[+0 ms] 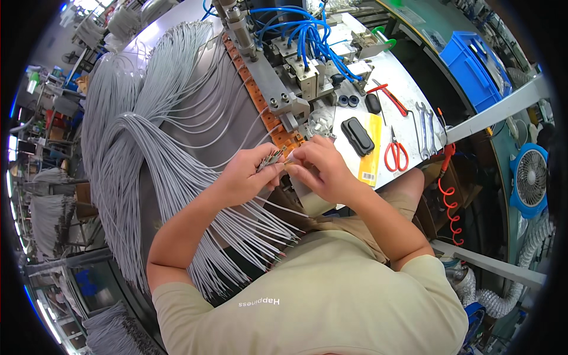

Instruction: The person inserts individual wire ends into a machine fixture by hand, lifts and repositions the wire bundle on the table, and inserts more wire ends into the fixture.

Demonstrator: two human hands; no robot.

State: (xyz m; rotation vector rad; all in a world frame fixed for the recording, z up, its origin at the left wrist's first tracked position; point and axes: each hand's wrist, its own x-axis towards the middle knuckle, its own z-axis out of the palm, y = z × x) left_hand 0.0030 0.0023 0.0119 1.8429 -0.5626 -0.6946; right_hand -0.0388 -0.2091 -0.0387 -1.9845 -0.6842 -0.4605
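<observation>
My left hand (245,173) is closed around a small bunch of thin grey pieces with dark and metallic tips (269,160); their exact kind is too small to tell. Close against it, my right hand (322,168) pinches at something small between thumb and fingers, mostly hidden. Both hands meet just in front of an orange-brown slotted rail (254,89) on a machine. Grey cables (177,177) fan out in a large bundle to the left, their loose ends with coloured wires hanging below my left forearm. Single cables run to the rail's slots.
The machine (296,77) carries blue air hoses. On the white tabletop to the right lie red-handled scissors (396,155), a black case (357,136) on a yellow packet (371,168), wrenches (423,127) and red-handled pliers (393,100). Farther right are a blue bin (473,65) and fan (529,177).
</observation>
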